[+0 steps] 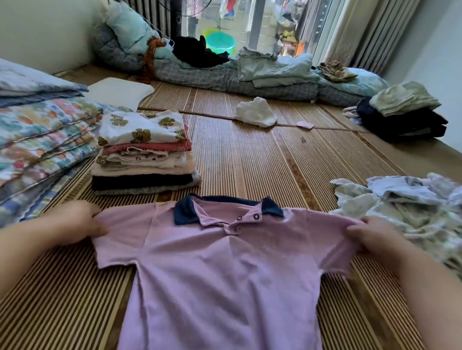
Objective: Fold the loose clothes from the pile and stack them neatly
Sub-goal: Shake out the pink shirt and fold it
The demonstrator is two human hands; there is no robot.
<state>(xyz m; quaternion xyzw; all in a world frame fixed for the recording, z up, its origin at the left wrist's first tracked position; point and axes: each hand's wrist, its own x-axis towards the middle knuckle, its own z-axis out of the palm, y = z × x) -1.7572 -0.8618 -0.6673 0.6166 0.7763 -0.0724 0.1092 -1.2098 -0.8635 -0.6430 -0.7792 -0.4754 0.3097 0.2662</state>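
Bamboo mat (251, 162) runs right across the floor, and everything sits on it. Along the far wall, rolled grey checked bedding (228, 79) carries pale green covers and a dark garment. On the left, a thick flowered quilt (35, 134) lies folded in layers.

Front and centre is the shirt (220, 280): lilac, short-sleeved, laid flat and face up on the mat, with both sleeves pulled out wide and its hem running off the bottom edge of the view.

To the right of it, touching the right sleeve, is the pile (413, 209) of loose clothes, pale blue and light prints, all crumpled together. Behind the shirt on the left stands the stack (143, 155), neat and squared, with a white bear-print piece on top and dark pieces at the bottom. It sits just beside the quilt. Far right, near the wall, is a second stack (401, 118), dark below, pale green on top. A white cloth (256, 112) lies bunched in mid-mat, well apart from the rest.

Now the hands. The left hand (77, 221) grips the left sleeve's edge, fingers (97, 230) curled round the fabric. The right hand (375, 236) pinches the right sleeve's end the same way.

The shirt's navy collar (187, 211) lies flat and open, with two snaps (256, 216) showing on the placket.
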